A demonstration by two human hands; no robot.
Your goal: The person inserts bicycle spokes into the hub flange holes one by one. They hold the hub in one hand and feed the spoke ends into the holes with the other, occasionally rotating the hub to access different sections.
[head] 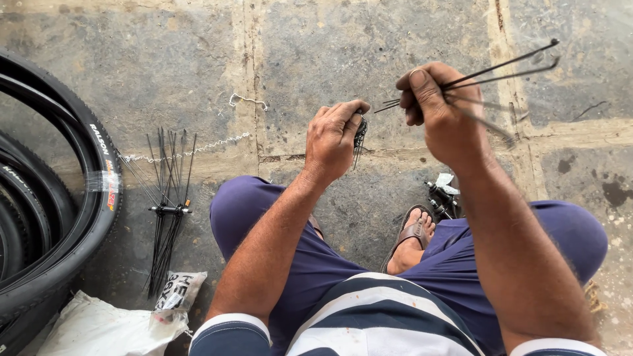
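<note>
My right hand [440, 112] is raised over the concrete floor and pinches a few thin black wheel spokes [504, 72] that fan out to the upper right. My left hand [334, 137], just to its left and slightly lower, grips a short bunch of black spokes [359, 138] whose ends hang down from the fist. The two hands are close together but apart. I sit with both knees bent in blue trousers, a sandalled foot [414, 238] between them.
A tied bundle of black spokes [169, 209] lies on the floor at the left. Black bicycle tyres [79, 198] are stacked at the far left. A white plastic bag [99, 326] lies bottom left. A small dark part with white paper [443, 194] sits by my foot.
</note>
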